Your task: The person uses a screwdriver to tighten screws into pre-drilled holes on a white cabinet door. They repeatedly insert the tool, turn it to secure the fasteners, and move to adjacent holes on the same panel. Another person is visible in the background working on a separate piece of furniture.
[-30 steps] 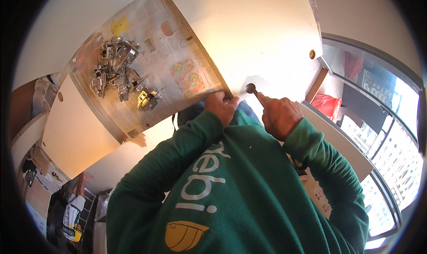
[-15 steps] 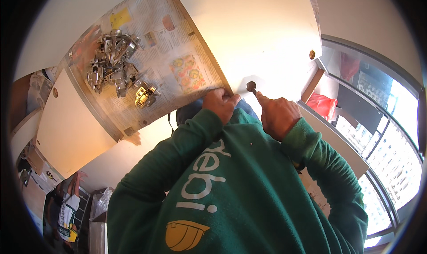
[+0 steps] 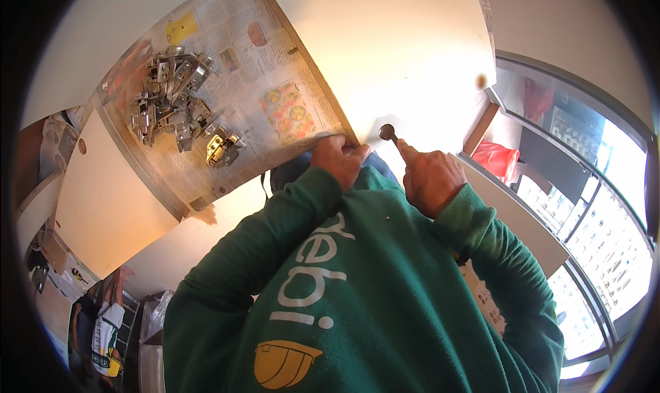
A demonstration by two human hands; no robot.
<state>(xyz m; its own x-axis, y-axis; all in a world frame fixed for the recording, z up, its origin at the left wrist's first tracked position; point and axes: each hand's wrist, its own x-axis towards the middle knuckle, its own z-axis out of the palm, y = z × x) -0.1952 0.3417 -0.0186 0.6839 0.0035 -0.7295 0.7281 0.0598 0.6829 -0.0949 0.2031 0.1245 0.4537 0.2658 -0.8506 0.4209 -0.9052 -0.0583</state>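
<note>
My left hand (image 3: 338, 160) clamps the white panel's (image 3: 399, 56) edge to steady it while my right hand (image 3: 430, 180) pinches a small dark tool (image 3: 387, 132) against it.

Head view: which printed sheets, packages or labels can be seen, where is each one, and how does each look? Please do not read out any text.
Newspaper sheet: spread on the board at upper left, under a heap of metal hinges; grey print with small coloured pictures.
Yellow patch: on the newspaper's upper part; small, irregular.
Red bag: right of the right hand, near the window; crumpled.
Left hand: grips the board's edge at the newspaper.
</note>
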